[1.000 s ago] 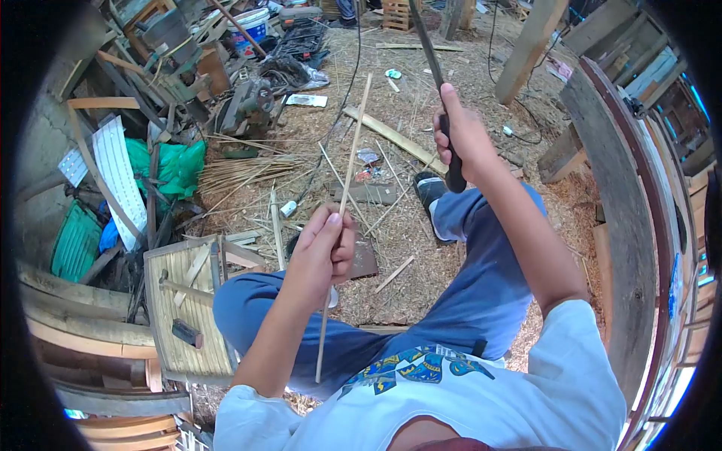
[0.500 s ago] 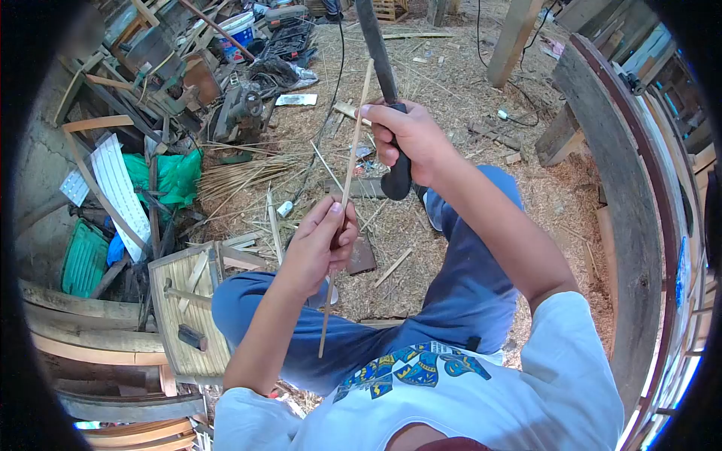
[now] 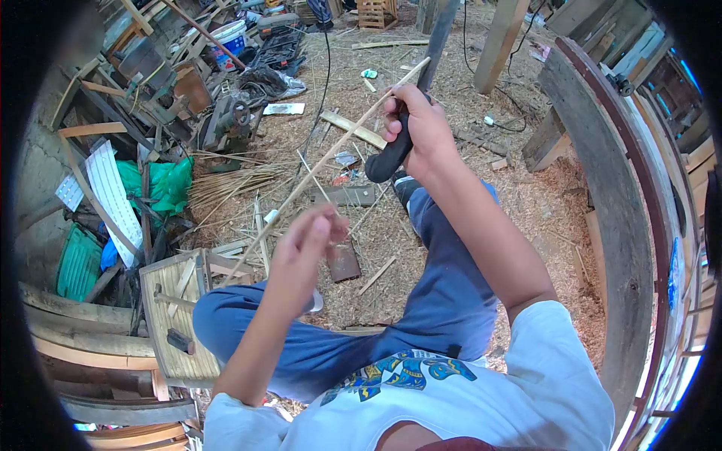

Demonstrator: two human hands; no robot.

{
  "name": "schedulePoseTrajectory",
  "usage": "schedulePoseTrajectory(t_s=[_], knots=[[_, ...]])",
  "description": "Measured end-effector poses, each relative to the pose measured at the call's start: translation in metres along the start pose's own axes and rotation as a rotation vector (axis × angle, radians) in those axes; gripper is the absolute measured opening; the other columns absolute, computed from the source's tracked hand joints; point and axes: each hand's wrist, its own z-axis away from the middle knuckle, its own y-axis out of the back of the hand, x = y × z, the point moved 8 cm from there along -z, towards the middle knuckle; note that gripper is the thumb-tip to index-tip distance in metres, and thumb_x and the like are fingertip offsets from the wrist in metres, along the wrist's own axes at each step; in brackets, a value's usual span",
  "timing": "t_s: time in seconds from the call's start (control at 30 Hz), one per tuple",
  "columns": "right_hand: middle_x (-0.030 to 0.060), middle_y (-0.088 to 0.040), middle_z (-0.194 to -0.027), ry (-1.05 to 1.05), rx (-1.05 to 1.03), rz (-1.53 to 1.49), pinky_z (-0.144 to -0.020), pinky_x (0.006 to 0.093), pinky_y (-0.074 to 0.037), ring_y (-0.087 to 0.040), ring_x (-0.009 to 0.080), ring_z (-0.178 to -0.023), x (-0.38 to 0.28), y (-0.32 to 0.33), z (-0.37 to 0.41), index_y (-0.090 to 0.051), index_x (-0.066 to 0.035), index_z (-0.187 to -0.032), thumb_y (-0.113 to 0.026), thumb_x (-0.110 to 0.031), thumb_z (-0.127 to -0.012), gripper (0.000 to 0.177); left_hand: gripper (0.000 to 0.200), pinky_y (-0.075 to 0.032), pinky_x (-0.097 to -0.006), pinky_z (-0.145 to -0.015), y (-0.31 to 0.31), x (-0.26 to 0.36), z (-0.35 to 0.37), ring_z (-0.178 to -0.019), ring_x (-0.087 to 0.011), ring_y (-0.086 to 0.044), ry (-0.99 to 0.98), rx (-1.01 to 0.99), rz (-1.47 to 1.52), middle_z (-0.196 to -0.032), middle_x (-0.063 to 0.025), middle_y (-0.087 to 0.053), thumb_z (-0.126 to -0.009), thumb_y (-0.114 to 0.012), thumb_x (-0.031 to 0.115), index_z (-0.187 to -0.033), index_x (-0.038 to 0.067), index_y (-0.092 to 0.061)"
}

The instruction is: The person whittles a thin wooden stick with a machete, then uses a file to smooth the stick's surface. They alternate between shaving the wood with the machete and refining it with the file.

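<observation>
My right hand (image 3: 425,131) is closed round the black handle (image 3: 387,159) of a machete, whose long dark blade (image 3: 440,41) points away from me and leaves the top of the view. A thin wooden strip (image 3: 331,154) is pinched by the same hand's thumb near the blade. The strip slants down to the left, towards my left knee. Just below and right of the strip is my left hand (image 3: 301,244), apart from it. Its fingers are loosely bent, somewhat blurred, and nothing shows in them.
On my left, a wooden box or stool (image 3: 169,319) carries a hammer (image 3: 180,301) and a small dark block (image 3: 180,341). Several split strips (image 3: 241,180) lie on the shavings-covered floor. A green bag (image 3: 165,186) sits further left. A long timber beam (image 3: 613,195) stands along the right.
My left hand has let go of the strip and moved slightly down and left. The strip has swung from nearly upright to a slant. The machete now tilts to the right.
</observation>
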Motion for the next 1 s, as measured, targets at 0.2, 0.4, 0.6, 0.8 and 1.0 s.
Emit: schedulePoseTrajectory(t_s=[0.2,0.4,0.6,0.8,1.0], knots=[[0.0023,-0.056,-0.075,-0.217,-0.084,-0.210,-0.049,0.0309,-0.045,-0.051,0.0117,-0.057,0.031,-0.005,0.004,-0.053,-0.008,-0.096,-0.064,-0.020,-0.097,0.016,0.041,-0.056,-0.0370,-0.096,0.030,0.046,-0.005,-0.116,-0.0243,-0.065,-0.371,0.416,0.293,-0.128,-0.0177,-0.063,-0.111,-0.046,0.027,-0.143,0.001,-0.045],[-0.0035,-0.050,-0.071,-0.489,0.027,0.072,-0.049,0.0271,-0.044,-0.048,0.0077,-0.055,0.081,0.028,0.008,-0.055,-0.010,-0.095,-0.064,-0.023,-0.099,0.016,0.025,-0.056,-0.0306,-0.094,0.082,0.080,-0.010,-0.102,-0.0169,-0.068,-0.522,0.439,-0.059,-0.108,-0.0118,-0.069,-0.109,-0.054,0.022,-0.120,0.000,-0.061],[-0.0068,-0.047,-0.065,-0.729,0.090,0.227,-0.045,0.0213,-0.040,-0.045,0.0034,-0.051,0.098,0.052,0.010,-0.057,-0.007,-0.092,-0.060,-0.011,-0.096,0.007,0.018,-0.058,-0.0267,-0.082,0.127,0.000,-0.034,-0.090,-0.0118,-0.069,-0.308,0.413,-0.289,-0.097,-0.0073,-0.071,-0.103,-0.062,0.014,-0.111,-0.002,-0.065],[-0.0070,-0.051,-0.067,-0.745,0.000,0.453,-0.044,0.0198,-0.041,-0.045,0.0020,-0.051,0.110,0.035,0.047,-0.057,-0.009,-0.090,-0.066,-0.012,-0.093,0.010,0.020,-0.061,-0.0304,-0.089,0.139,-0.089,-0.034,-0.099,-0.0202,-0.072,-0.130,0.418,-0.094,-0.110,-0.0147,-0.070,-0.105,-0.060,0.013,-0.116,-0.003,-0.062],[-0.0055,-0.051,-0.067,-0.696,0.066,0.432,-0.048,0.0232,-0.043,-0.047,0.0056,-0.052,0.145,0.050,0.037,-0.059,-0.011,-0.087,-0.071,-0.018,-0.094,0.016,0.025,-0.064,-0.0347,-0.090,0.173,-0.077,-0.017,-0.104,-0.0281,-0.072,-0.254,0.562,0.364,-0.116,-0.0222,-0.068,-0.104,-0.059,0.009,-0.123,-0.005,-0.051]])
